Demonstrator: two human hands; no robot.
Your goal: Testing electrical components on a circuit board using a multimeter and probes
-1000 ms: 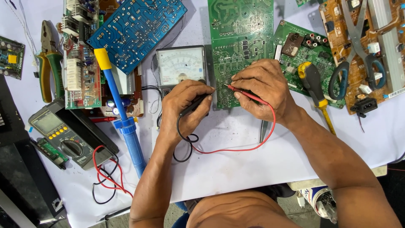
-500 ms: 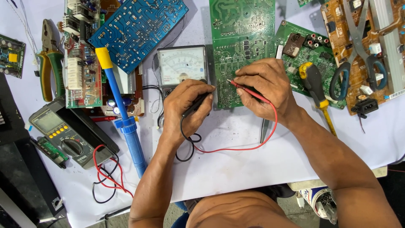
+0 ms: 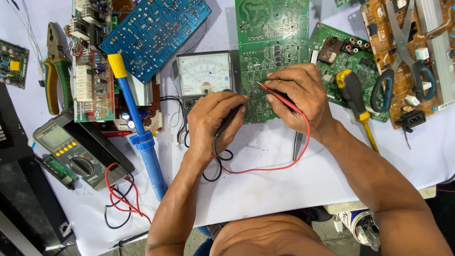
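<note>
My left hand (image 3: pixel 211 121) grips a black test probe (image 3: pixel 230 118), its tip touching the lower part of a tall green circuit board (image 3: pixel 272 42). My right hand (image 3: pixel 298 95) pinches a red test probe (image 3: pixel 272 92) whose tip rests on the same board a little to the right. Red and black leads (image 3: pixel 265 166) loop over the white table cover (image 3: pixel 265 185) below my hands. An analog meter (image 3: pixel 204 76) with a white dial lies just left of the board, partly under my left hand.
A blue solder sucker (image 3: pixel 137 128) with a yellow tip, a digital multimeter (image 3: pixel 71 149), pliers (image 3: pixel 57 71) and a blue board (image 3: pixel 154 33) lie at the left. A yellow-handled screwdriver (image 3: pixel 355 99), scissors (image 3: pixel 403 52) and more boards lie at the right.
Both hands stay on the probes at the green board; the probe tips have shifted only slightly on it.
</note>
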